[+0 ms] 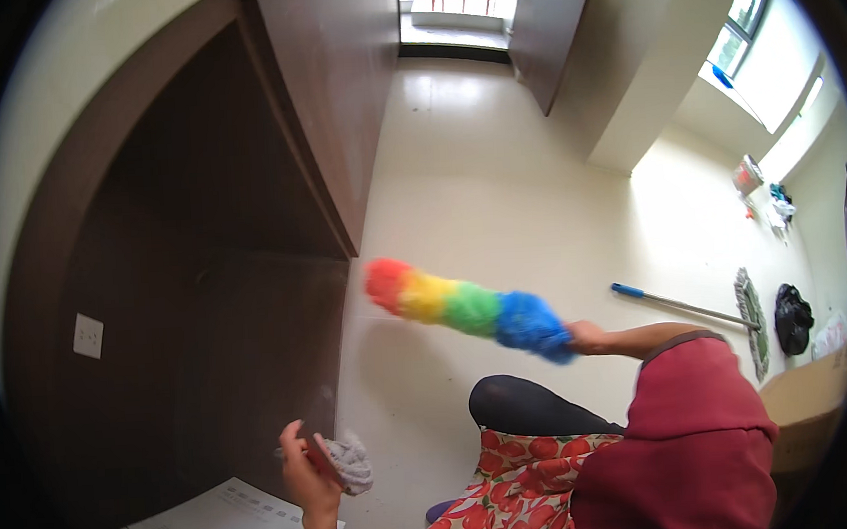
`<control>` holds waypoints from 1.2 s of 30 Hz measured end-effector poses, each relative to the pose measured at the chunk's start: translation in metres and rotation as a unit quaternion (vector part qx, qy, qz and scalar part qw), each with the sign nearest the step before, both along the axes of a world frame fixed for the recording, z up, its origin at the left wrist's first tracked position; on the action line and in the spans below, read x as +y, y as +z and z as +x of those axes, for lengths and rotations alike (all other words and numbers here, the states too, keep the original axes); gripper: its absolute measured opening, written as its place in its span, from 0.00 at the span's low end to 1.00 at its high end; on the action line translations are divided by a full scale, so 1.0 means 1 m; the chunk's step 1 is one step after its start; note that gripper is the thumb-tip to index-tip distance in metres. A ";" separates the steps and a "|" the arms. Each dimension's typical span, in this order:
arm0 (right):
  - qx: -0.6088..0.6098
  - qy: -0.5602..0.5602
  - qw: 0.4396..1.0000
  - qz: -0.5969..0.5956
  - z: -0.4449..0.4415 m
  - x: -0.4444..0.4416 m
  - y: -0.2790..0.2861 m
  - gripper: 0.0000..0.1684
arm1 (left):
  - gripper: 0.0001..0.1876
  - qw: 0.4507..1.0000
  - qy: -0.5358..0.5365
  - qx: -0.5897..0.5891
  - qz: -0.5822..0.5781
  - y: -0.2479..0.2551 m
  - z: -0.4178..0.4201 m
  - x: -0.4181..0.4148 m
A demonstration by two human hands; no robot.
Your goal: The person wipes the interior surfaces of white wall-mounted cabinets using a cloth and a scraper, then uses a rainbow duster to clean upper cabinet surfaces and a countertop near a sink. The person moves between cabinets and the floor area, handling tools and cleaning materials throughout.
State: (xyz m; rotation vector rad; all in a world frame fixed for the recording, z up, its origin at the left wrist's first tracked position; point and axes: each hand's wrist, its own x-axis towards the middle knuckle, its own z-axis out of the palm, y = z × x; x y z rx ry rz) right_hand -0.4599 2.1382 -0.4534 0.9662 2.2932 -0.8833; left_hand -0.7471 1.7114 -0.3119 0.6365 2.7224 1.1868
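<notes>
A fluffy duster [469,309], banded red, yellow, green and blue, is in my right hand [587,338]. I grip it by the blue end, and its blurred red tip points left across the floor, towards the dark brown wood panel [255,345]. Lower left, my left hand [309,472] is closed around a reddish-brown flat object [323,458] whose kind I cannot make out. A crumpled greyish-white cloth [352,466] sits against that object, in the same hand. Beneath this hand lies a white printed sheet or board [229,522].
A flat mop [692,309] with a blue-tipped handle lies on the pale tiled floor [506,188]. Near it are a black plastic bag [793,319] and a cardboard box [807,395]. A bucket [748,175] stands farther back. An open door [551,31] is at the far end.
</notes>
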 end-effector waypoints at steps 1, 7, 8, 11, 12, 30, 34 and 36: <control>-0.009 -0.007 1.000 0.010 0.026 0.016 0.041 0.22 | 0.17 0.999 -0.015 0.007 -0.034 0.005 -0.006 0.005; -0.062 -0.108 0.990 0.064 0.155 0.028 0.155 0.20 | 0.19 0.986 -0.122 -0.075 -0.084 0.049 0.001 0.067; -0.056 -0.171 0.980 0.080 0.154 0.031 0.166 0.18 | 0.17 0.982 -0.134 -0.070 -0.110 0.066 0.006 0.074; -0.071 -0.171 0.980 0.076 0.189 0.046 0.172 0.19 | 0.16 0.972 -0.166 -0.080 -0.148 0.106 0.020 0.089; -0.135 -0.158 0.977 0.055 0.218 0.047 0.172 0.19 | 0.17 0.967 -0.171 -0.091 -0.169 0.124 0.026 0.094; -0.145 -0.420 0.896 -0.014 0.384 0.018 0.403 0.23 | 0.12 0.901 -0.200 -0.136 -0.360 0.387 0.096 0.190; -0.172 -0.481 0.855 -0.095 0.408 0.007 0.386 0.28 | 0.12 0.916 -0.199 -0.123 -0.327 0.405 0.086 0.210; -0.114 -0.500 0.854 -0.086 0.395 0.014 0.396 0.32 | 0.11 0.921 -0.198 -0.123 -0.312 0.415 0.079 0.213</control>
